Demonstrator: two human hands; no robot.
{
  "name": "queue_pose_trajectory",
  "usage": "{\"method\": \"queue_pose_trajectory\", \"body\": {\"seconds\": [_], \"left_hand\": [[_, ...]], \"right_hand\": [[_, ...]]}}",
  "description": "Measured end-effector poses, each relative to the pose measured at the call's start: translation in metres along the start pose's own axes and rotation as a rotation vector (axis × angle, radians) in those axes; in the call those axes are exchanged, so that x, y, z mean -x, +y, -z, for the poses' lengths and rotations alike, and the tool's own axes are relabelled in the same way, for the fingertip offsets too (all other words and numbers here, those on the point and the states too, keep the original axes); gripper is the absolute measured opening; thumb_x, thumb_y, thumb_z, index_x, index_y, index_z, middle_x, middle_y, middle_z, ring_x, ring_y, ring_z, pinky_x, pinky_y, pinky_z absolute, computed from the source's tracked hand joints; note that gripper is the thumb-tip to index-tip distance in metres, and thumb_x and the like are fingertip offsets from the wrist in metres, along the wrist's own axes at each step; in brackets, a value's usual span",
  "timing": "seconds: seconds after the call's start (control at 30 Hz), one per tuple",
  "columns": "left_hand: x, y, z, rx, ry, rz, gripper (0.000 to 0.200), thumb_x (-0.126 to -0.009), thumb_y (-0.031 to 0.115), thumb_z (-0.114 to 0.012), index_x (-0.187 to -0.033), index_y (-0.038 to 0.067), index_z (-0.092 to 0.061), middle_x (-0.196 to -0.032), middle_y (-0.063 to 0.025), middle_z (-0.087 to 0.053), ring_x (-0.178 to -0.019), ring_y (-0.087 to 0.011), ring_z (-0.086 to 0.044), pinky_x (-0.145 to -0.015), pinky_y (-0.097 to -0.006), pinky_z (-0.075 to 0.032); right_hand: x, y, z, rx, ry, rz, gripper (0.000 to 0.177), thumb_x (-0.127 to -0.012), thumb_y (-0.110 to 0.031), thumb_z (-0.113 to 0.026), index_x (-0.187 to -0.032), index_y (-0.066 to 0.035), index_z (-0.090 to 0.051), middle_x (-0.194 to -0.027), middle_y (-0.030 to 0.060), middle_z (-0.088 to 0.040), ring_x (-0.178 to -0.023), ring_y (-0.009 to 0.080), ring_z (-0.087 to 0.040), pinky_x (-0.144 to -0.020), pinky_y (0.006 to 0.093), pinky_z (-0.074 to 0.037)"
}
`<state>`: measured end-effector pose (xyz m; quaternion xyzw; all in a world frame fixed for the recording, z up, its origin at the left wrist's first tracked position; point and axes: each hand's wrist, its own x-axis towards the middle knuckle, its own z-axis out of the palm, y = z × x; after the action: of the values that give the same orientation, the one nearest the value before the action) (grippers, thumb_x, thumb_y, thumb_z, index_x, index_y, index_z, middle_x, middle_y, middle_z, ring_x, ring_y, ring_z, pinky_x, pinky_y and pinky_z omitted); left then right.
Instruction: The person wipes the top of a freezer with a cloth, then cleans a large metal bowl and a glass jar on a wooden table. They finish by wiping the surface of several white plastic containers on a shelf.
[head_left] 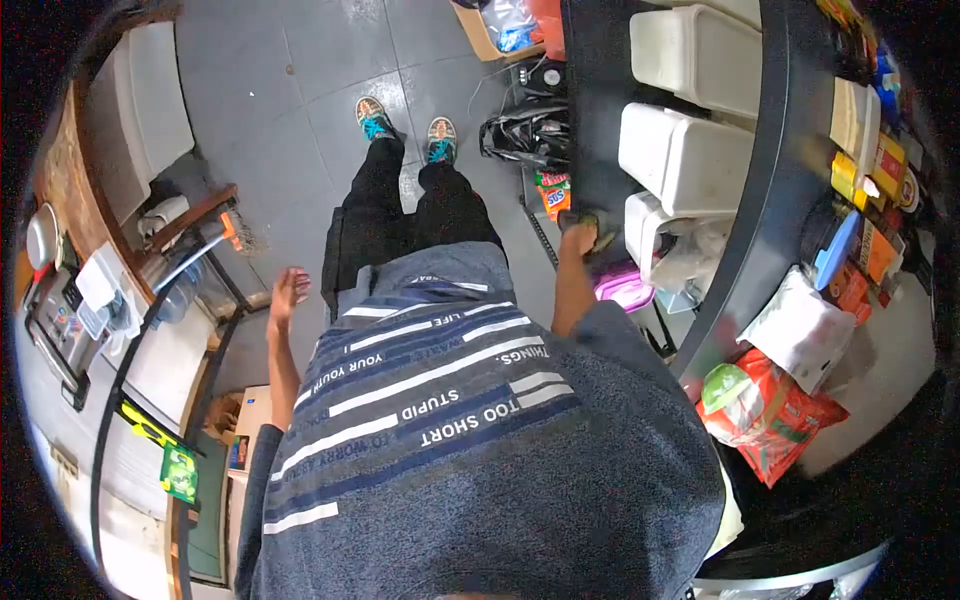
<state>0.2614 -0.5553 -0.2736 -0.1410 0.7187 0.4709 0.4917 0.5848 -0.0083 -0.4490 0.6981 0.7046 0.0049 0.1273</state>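
Note:
My left hand (pixel 290 288) hangs beside my left thigh, fingers loosely bent and apart, with nothing visible in it. My right hand (pixel 578 238) reaches to the dark shelf on my right. Its fingers are curled around a small dark olive object (pixel 603 232) whose kind I cannot make out. Just beyond that hand stands a white bin (pixel 640 225) with a clear plastic bag (pixel 690 250) in or against it. A pink plastic container (pixel 625 287) lies close to my right wrist. An orange and red packet (pixel 553 197) sits beside the hand, towards my feet.
More white bins (pixel 680 155) line the shelf. A black bag (pixel 530 135) and a cardboard box (pixel 480 35) are on the grey floor (pixel 330 60). A red bag (pixel 770 410) lies at right. On my left are a black metal rack (pixel 110 430) and an orange-ended handle (pixel 232 232).

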Motion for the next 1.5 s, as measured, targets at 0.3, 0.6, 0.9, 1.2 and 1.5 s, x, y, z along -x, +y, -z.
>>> {"method": "queue_pose_trajectory", "body": {"seconds": [0.3,0.6,0.9,1.2,1.5], "left_hand": [[-0.030,-0.214,-0.033,0.058,0.235,-0.217,0.047,-0.090,0.050,-0.043,-0.105,0.007,-0.055,-0.097,-0.0100,-0.060,-0.089,-0.0199,-0.060,-0.073,-0.0340,-0.050],[-0.023,-0.107,-0.009,0.125,0.068,0.358,0.047,-0.090,0.050,-0.044,-0.103,0.007,-0.055,-0.095,-0.0090,-0.060,-0.088,-0.0203,-0.060,-0.071,-0.0320,-0.048],[-0.011,-0.036,-0.033,-0.003,0.120,0.087,0.047,-0.089,0.051,-0.045,-0.108,0.008,-0.054,-0.094,-0.0080,-0.059,-0.081,-0.0183,-0.057,-0.069,-0.0322,-0.048],[-0.020,-0.113,0.004,0.007,0.005,0.273,0.042,-0.091,0.048,-0.041,-0.102,0.010,-0.055,-0.093,-0.0074,-0.061,-0.082,-0.0189,-0.060,-0.069,-0.0336,-0.048],[0.001,-0.088,-0.023,0.082,0.123,0.240,0.040,-0.091,0.046,-0.044,-0.102,0.009,-0.056,-0.094,-0.0084,-0.061,-0.082,-0.0182,-0.059,-0.071,-0.0318,-0.047]], "right_hand": [[0.015,-0.153,0.093,-0.109,0.050,0.541,0.024,-0.084,-0.018,-0.047,-0.094,-0.001,-0.061,-0.100,0.0140,-0.056,-0.095,0.0315,-0.050,-0.088,0.0449,-0.036],[0.025,-0.044,0.024,-0.396,0.211,0.059,0.031,-0.088,-0.019,-0.039,-0.104,0.004,-0.053,-0.115,0.0210,-0.052,-0.111,0.0345,-0.048,-0.096,0.0448,-0.036],[-0.025,-0.091,0.040,0.077,-0.190,-0.114,0.029,-0.084,-0.021,-0.044,-0.107,-0.004,-0.050,-0.104,0.0129,-0.054,-0.093,0.0309,-0.055,-0.083,0.0405,-0.046],[-0.011,-0.078,0.048,-0.439,0.271,0.373,0.026,-0.084,-0.016,-0.045,-0.098,0.004,-0.054,-0.110,0.0246,-0.054,-0.100,0.0406,-0.051,-0.086,0.0441,-0.042],[0.013,-0.067,0.070,-0.392,0.106,-0.268,0.028,-0.082,-0.020,-0.046,-0.094,0.003,-0.057,-0.107,0.0218,-0.056,-0.098,0.0380,-0.051,-0.081,0.0477,-0.043]]}}
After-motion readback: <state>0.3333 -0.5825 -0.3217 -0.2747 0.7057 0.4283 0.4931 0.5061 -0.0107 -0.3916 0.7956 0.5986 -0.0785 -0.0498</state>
